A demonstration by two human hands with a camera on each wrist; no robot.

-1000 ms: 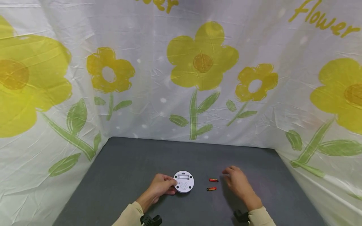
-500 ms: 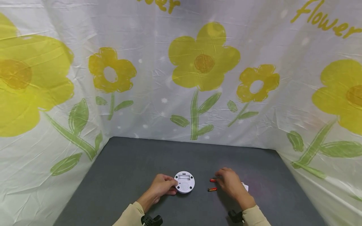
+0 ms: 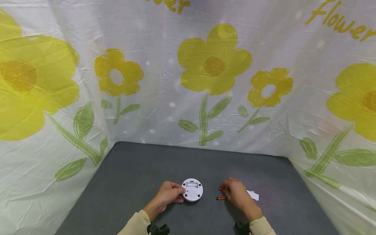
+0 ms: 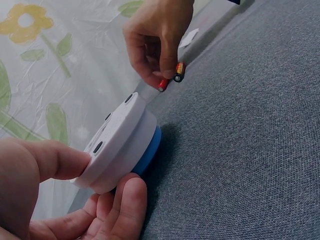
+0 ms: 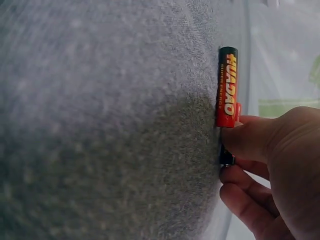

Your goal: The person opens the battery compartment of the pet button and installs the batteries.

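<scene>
My left hand [image 3: 168, 192] grips the left rim of a round white device [image 3: 192, 195], thumb on top and fingers below. Its upward face shows an uncovered battery compartment [image 3: 192, 185], speaker holes and dark feet; the left wrist view shows a blue part [image 4: 149, 152] underneath. To the right, my right hand [image 3: 239, 195] pinches the farther of two red-and-black batteries [image 3: 221, 189] between thumb and fingers, low at the table. Most of that battery is hidden by the fingers. The nearer battery [image 5: 228, 87] lies on the cloth beside the thumb.
A small white flat piece [image 3: 254, 195] lies on the dark grey table [image 3: 147, 163] to the right of my right hand. White sheets [image 3: 158, 124] with yellow flowers stand around the table's back and sides.
My right hand has moved left and slightly nearer, onto the farther battery, and now pinches it. The white flat piece behind it has come into view. My left hand keeps its grip on the device.
</scene>
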